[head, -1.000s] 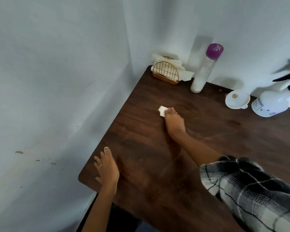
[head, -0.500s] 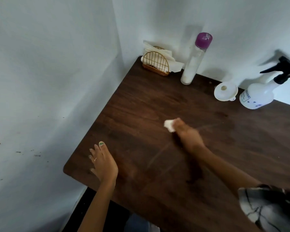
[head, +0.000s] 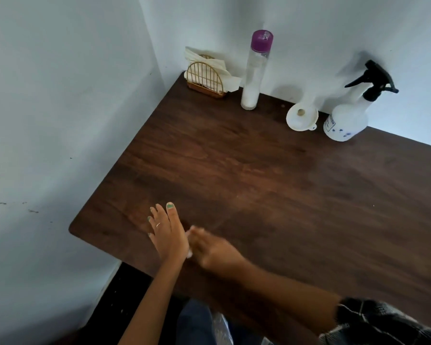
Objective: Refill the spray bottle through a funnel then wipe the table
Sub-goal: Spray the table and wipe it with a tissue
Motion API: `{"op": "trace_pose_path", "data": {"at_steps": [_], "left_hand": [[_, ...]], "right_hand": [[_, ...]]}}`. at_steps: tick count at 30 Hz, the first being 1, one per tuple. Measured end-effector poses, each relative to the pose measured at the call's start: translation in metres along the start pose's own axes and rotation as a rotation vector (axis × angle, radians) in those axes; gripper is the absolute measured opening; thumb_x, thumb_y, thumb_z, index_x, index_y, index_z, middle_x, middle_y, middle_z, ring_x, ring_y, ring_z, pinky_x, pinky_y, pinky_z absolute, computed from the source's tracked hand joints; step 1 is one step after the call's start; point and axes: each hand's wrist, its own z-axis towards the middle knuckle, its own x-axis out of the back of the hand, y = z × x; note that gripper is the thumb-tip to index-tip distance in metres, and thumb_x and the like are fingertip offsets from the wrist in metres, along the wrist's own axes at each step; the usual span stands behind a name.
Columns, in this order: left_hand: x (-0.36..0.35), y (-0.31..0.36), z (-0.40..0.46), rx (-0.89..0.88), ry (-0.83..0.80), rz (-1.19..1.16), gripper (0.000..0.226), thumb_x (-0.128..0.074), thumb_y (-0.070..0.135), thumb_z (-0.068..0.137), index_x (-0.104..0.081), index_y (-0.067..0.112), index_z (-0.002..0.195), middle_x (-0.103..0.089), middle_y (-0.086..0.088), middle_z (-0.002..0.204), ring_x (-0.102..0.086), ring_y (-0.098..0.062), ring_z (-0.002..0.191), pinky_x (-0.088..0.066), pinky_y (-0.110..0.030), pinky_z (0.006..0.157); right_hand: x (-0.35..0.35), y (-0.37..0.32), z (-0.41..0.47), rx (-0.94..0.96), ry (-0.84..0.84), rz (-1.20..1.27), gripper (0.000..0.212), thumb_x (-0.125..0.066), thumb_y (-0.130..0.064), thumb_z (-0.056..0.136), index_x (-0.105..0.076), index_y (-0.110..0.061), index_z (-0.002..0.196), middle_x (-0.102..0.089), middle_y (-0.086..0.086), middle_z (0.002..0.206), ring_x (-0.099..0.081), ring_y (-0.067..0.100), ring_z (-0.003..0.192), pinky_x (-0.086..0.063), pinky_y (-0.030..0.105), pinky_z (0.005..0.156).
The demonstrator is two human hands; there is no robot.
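Observation:
My left hand (head: 165, 231) lies flat with straight fingers on the dark wooden table (head: 271, 185) near its front left corner. Right beside it, my right hand (head: 210, 249) is blurred with motion and holds a small white tissue (head: 189, 253), of which only a sliver shows between the two hands. At the back by the wall stand the white spray bottle (head: 346, 120) with its black trigger head and the white funnel (head: 301, 117), which lies tipped against the wall.
A tall clear bottle with a purple cap (head: 255, 70) stands at the back. A gold wire napkin holder (head: 204, 79) with white napkins fills the back left corner. Walls close in the table on the left and at the back.
My right hand swept the tissue from the middle of the table back toward the front edge, ending beside my left hand. The left hand stayed flat on the table.

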Motion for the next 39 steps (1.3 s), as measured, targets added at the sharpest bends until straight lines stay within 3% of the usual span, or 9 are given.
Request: {"op": "trace_pose_path", "data": {"at_steps": [5,7,15,19,24,28,32,36,39], "left_hand": [[-0.007,-0.005,-0.02,0.006,-0.008,0.0,0.064,-0.012,0.049,0.099,-0.008,0.014,0.152,-0.003,0.0,0.16,0.002,-0.018,0.147,0.003,-0.045,0.118],[-0.009,-0.008,-0.027,0.007,-0.008,0.009,0.065,-0.011,0.051,0.098,-0.008,0.014,0.152,-0.003,0.0,0.16,0.002,-0.018,0.148,0.002,-0.045,0.118],[-0.021,-0.016,-0.042,-0.021,-0.005,0.088,0.063,-0.009,0.047,0.099,-0.011,0.014,0.152,-0.004,-0.002,0.16,0.002,-0.02,0.148,0.002,-0.045,0.117],[-0.024,-0.012,-0.043,0.009,0.012,0.071,0.065,-0.008,0.05,0.098,-0.01,0.015,0.152,-0.004,-0.001,0.16,0.003,-0.02,0.147,0.004,-0.045,0.117],[-0.025,-0.006,-0.045,0.021,0.019,-0.031,0.065,-0.01,0.051,0.098,-0.012,0.015,0.152,-0.005,0.0,0.16,0.003,-0.018,0.148,0.005,-0.045,0.117],[-0.026,-0.004,-0.044,0.038,0.008,-0.032,0.063,-0.009,0.051,0.098,-0.012,0.017,0.152,-0.004,0.001,0.16,0.002,-0.018,0.147,0.005,-0.045,0.117],[-0.026,-0.005,-0.045,0.047,0.002,-0.008,0.065,-0.008,0.052,0.098,-0.01,0.017,0.152,-0.004,0.001,0.16,0.002,-0.017,0.147,0.005,-0.044,0.118],[-0.027,-0.008,-0.046,0.046,0.01,0.003,0.064,-0.009,0.051,0.098,-0.01,0.016,0.152,-0.004,0.0,0.16,0.002,-0.016,0.147,0.005,-0.044,0.118],[-0.03,-0.008,-0.047,0.045,0.024,0.007,0.066,-0.01,0.052,0.098,-0.011,0.015,0.152,-0.004,0.0,0.16,0.003,-0.017,0.147,0.006,-0.044,0.118]], "right_hand": [[0.025,0.069,-0.026,0.216,0.209,-0.053,0.037,-0.038,-0.02,0.101,-0.047,-0.011,0.136,-0.044,0.005,0.144,-0.042,0.014,0.132,-0.026,0.013,0.108],[0.061,0.128,-0.04,-0.063,0.264,-0.136,0.034,-0.043,-0.03,0.1,-0.05,-0.026,0.133,-0.047,-0.007,0.139,-0.043,0.001,0.125,-0.025,0.002,0.099],[0.085,0.208,-0.069,-0.791,0.349,-0.155,0.031,-0.039,-0.006,0.092,-0.057,-0.01,0.117,-0.058,0.016,0.123,-0.056,0.036,0.109,-0.045,0.039,0.083],[0.045,0.099,-0.054,-0.57,0.289,-0.092,0.039,-0.033,-0.045,0.096,-0.061,-0.021,0.109,-0.065,0.001,0.103,-0.06,0.021,0.099,-0.046,0.035,0.087],[-0.03,0.014,-0.074,0.03,0.212,-0.028,0.032,-0.044,-0.009,0.087,-0.073,-0.002,0.096,-0.072,0.014,0.1,-0.07,0.027,0.092,-0.057,0.031,0.076],[0.004,0.071,-0.078,0.217,0.15,-0.022,0.036,-0.036,-0.019,0.102,-0.054,-0.008,0.131,-0.049,0.004,0.14,-0.047,0.013,0.128,-0.031,0.013,0.105],[0.074,0.18,-0.094,-0.337,0.272,-0.139,0.041,-0.047,-0.043,0.095,-0.051,-0.027,0.133,-0.049,-0.013,0.135,-0.044,0.004,0.126,-0.032,0.017,0.103],[0.086,0.227,-0.103,-0.652,0.311,-0.23,0.041,-0.043,-0.001,0.091,-0.055,-0.01,0.129,-0.05,0.009,0.139,-0.043,0.028,0.131,-0.04,0.041,0.099],[0.064,0.189,-0.101,-0.68,0.314,-0.212,0.028,-0.042,-0.039,0.095,-0.062,-0.024,0.107,-0.066,0.008,0.11,-0.062,0.031,0.103,-0.049,0.043,0.086]]}}
